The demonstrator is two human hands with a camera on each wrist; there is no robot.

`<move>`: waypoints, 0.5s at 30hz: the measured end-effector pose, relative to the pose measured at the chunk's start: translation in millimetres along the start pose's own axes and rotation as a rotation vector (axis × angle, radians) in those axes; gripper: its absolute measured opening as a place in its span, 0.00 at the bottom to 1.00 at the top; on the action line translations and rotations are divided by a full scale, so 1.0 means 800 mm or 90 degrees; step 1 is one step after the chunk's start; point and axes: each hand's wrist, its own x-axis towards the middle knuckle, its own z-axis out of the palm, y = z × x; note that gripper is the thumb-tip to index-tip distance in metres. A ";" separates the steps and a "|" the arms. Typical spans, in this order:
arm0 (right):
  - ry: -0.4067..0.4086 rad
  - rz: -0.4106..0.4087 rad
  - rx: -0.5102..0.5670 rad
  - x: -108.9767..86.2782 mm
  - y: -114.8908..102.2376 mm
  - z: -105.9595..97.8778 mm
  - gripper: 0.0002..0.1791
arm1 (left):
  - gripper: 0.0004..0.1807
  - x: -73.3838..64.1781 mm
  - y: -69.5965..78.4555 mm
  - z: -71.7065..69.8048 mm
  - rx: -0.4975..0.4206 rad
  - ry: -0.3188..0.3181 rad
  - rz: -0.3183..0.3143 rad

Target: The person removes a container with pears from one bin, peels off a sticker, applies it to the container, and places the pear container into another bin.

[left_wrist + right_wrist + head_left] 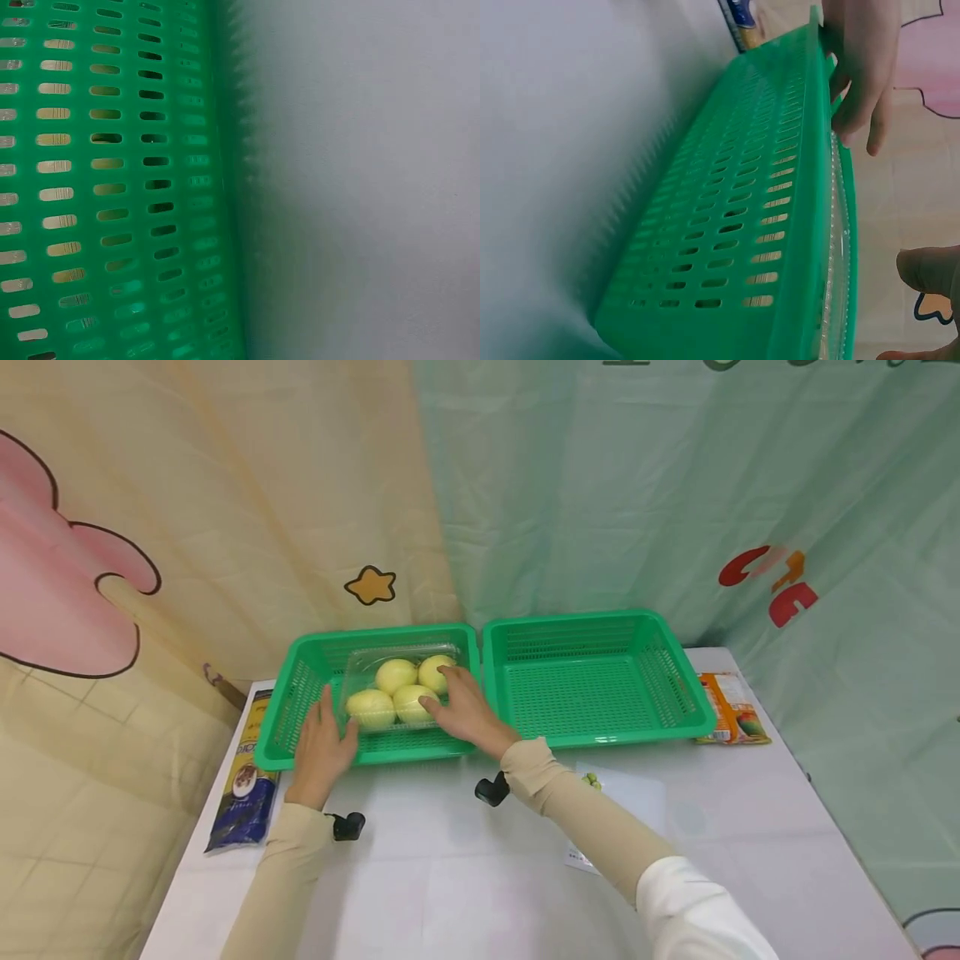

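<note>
Several pale yellow-green round fruits (395, 677) sit in a clear plastic box (362, 670) inside the left green basket (281, 714). By the box's left side is my left hand (324, 756), its fingers extended and its thumb near the front left corner. Over the box's right end reaches my right hand (471, 712), thumb and fingers spread apart. In the right wrist view, my right hand's fingers (928, 270) look apart from the box, while the left hand (862, 67) dips over the basket rim. Only the perforated basket wall (127, 187) and white tabletop show in the left wrist view.
A second green basket (577, 693) stands right beside the first, with nothing in it. A blue and yellow packet (246, 785) lies at the left, an orange packet (731, 708) at the right. Partly under my right forearm lies a whitish packet (633, 797). Curtains hang behind the table.
</note>
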 end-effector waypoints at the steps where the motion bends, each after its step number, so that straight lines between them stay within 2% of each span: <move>1: 0.000 0.006 0.001 0.002 0.000 0.003 0.39 | 0.42 0.002 0.001 0.000 -0.007 -0.007 -0.003; 5: 0.002 0.045 0.026 0.010 0.000 0.013 0.43 | 0.43 0.011 0.004 0.000 -0.031 -0.030 -0.025; 11: 0.045 0.108 0.079 0.022 -0.003 0.024 0.46 | 0.44 0.022 0.005 -0.003 -0.027 -0.070 -0.067; 15: 0.058 0.123 0.102 0.024 -0.005 0.031 0.46 | 0.45 0.027 0.005 -0.003 -0.024 -0.087 -0.088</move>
